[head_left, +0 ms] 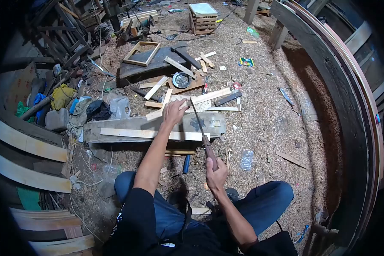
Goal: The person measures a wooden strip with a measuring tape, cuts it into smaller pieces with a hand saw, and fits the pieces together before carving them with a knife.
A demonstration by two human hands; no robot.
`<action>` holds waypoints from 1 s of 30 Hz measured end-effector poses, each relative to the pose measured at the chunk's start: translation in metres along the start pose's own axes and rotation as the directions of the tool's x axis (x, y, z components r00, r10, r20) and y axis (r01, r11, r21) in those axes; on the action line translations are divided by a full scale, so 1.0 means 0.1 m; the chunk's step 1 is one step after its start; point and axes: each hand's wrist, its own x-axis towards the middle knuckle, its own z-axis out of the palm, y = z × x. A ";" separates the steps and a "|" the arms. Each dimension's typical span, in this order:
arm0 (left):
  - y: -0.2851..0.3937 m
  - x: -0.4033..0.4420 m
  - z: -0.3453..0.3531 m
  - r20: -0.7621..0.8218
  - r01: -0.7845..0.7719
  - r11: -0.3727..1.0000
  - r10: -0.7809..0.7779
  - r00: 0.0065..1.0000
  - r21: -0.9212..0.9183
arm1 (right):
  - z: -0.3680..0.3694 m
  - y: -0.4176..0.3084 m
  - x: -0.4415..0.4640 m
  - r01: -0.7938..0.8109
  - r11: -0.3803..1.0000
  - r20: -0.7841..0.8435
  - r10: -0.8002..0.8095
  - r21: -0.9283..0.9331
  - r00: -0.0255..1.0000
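My left hand (pixel 174 112) is closed on a pale wooden strip (pixel 213 94), whose far end points to the upper right above the bench. In my right hand (pixel 216 173) is a handsaw (pixel 198 117) with a brown handle, its narrow blade seen nearly edge-on. The blade's tip is beside my left fingers and appears to meet the strip; whether it touches cannot be made out. Below both hands, another long pale strip (pixel 136 133) lies along the low wooden bench (pixel 94 128).
Beyond the bench lie a round tin (pixel 181 80), a dark hammer (pixel 185 56), several wood offcuts and a wooden frame (pixel 141 53) on a thick block (pixel 128 72). A slatted crate (pixel 203 19) stands farther back. At right runs a long heavy beam (pixel 328 64). Shavings cover the floor.
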 end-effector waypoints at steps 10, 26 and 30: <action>-0.11 -0.02 -0.07 0.047 0.049 0.995 -0.053 0.997 0.083 | 0.10 -0.08 0.00 0.019 1.000 -0.003 -0.019 -0.010 1.000; -0.26 -0.62 -0.50 0.111 0.116 0.992 -0.120 0.987 0.045 | 0.20 0.59 1.30 0.422 0.673 0.185 -0.397 -0.608 0.899; -0.32 -0.81 -0.74 0.072 0.215 0.971 -0.223 0.972 0.102 | 0.28 0.81 1.46 0.453 0.601 0.187 -0.453 -0.659 0.872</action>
